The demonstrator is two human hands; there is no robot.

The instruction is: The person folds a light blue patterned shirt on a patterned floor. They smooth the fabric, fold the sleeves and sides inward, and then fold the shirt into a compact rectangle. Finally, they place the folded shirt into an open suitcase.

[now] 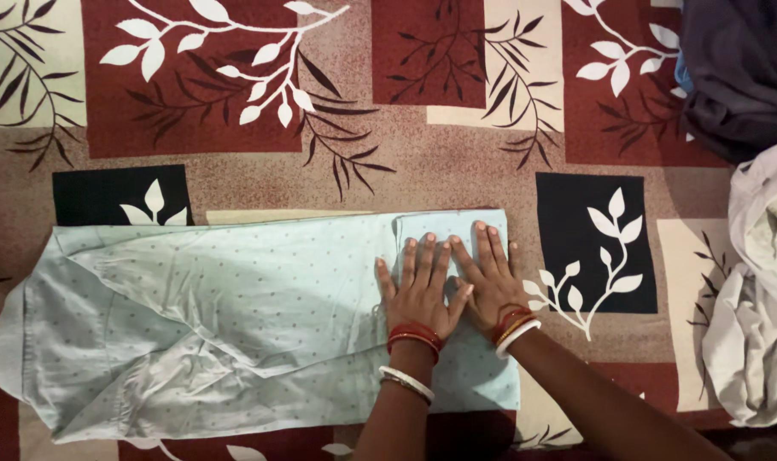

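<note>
Hands press flat on the right end of a pale blue dotted garment [235, 316] spread over a patterned bedsheet [457, 162]: left hand [420, 286] and right hand [489, 277] lie side by side, fingers extended, gripping nothing. Pressing only one end could, I judge, let the loose, creased left side bunch or skew. Heaped clothes [760, 282] sit well apart at the right.

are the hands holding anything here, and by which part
Nothing is gripped. The left hand and right hand lie flat, fingers spread, pressing the right end of the pale blue dotted fabric garment.
</note>
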